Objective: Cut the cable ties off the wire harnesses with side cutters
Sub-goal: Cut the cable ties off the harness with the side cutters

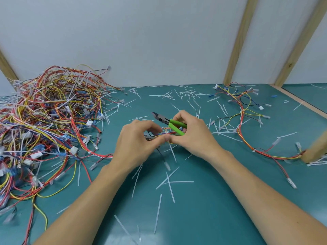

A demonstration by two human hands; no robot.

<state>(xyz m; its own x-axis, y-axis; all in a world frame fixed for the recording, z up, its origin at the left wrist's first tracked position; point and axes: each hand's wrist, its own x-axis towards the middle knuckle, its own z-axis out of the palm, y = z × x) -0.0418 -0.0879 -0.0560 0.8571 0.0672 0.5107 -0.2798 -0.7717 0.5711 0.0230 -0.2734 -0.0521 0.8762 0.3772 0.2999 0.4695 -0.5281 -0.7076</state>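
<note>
My right hand [192, 134] grips the green handles of the side cutters [169, 122]; their dark jaws point up and left, clear of the wires. My left hand [137, 142] pinches a thin wire harness [169, 133] of red, yellow and blue wires at mid-table. Both thumbs meet on this bundle, and the fingers hide most of it. A red wire [99, 155] trails from it to the left toward the big pile.
A large tangled pile of harnesses [46, 121] fills the left of the green mat [203, 200]. One spread-out harness [244, 119] lies at the right. Several cut white cable ties [169, 183] litter the mat. A wooden post [316, 149] stands at the right edge, a white wall behind.
</note>
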